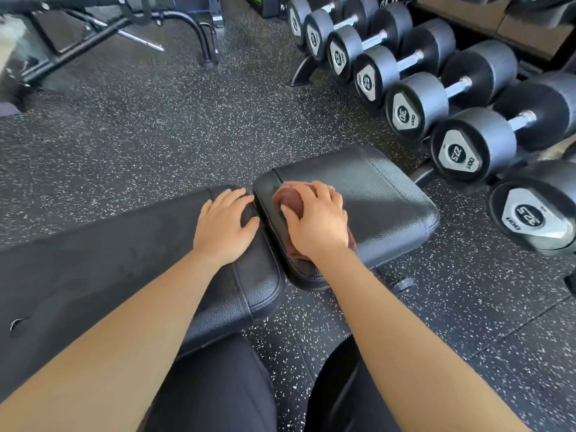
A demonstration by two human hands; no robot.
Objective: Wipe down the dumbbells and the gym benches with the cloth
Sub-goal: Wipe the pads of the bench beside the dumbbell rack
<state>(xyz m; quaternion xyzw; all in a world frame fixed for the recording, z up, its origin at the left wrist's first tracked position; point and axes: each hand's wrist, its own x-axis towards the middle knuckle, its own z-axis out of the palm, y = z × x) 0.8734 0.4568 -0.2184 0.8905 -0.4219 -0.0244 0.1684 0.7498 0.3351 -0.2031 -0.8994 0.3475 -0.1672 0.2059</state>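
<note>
Speckled black rubber flooring point(162, 126) spread under the scene. On it, the right hand point(314, 219) had its fingers point(324, 191) curled down over a bunched reddish-brown cloth point(291, 199), thumb tucked against the wad, pressing it onto the seat pad point(389, 201) of a black bench. The cloth bulged out from under the fingertips toward 11 o'clock and peeked out beside the wrist. Just beside it at 9 o'clock, the left hand point(224, 226) lay flat with fingers straight and slightly spread on the end of the back pad point(124, 244), holding nothing, its fingertips at the gap between the pads. Farther off at 2 o'clock, a row of dumbbells point(414, 101) sat in a low rack point(299, 76). A second bench point(124, 26) stood at 10 o'clock.
</note>
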